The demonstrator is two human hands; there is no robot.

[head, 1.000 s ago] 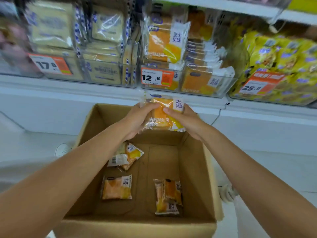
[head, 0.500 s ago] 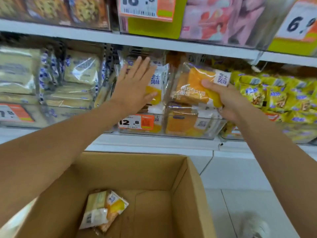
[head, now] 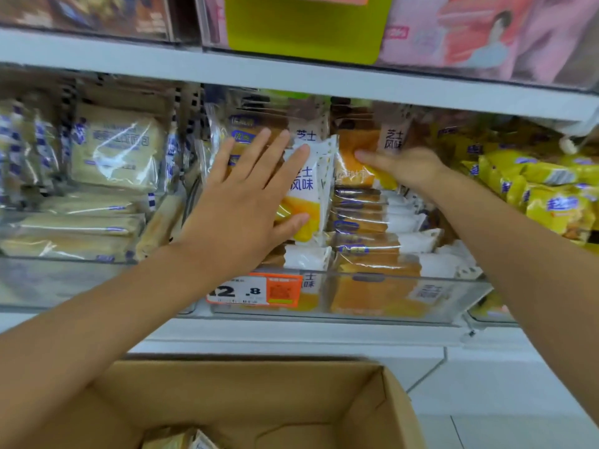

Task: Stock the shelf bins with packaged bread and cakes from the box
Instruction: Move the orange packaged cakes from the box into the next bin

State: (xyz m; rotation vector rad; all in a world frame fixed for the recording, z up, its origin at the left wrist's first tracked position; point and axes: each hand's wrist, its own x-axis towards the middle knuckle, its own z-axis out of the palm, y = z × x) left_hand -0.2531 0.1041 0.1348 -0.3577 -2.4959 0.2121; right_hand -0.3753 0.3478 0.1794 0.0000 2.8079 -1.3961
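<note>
My left hand lies flat with spread fingers against an upright orange-and-white cake packet in the left half of the clear shelf bin. My right hand grips another orange cake packet and holds it upright deep in the right half of that bin, above a stack of the same packets. The cardboard box stands open below the shelf, with a packet corner showing at the frame's bottom edge.
A bin of pale bread packets sits to the left, and yellow snack bags fill the bin to the right. A price tag reading 12.8 hangs on the middle bin's front. The upper shelf edge runs close above the bins.
My right hand has pushed the packet further back into the right half of the bin. My left hand has settled flat on the upright packet. The view has moved closer to the shelf.
</note>
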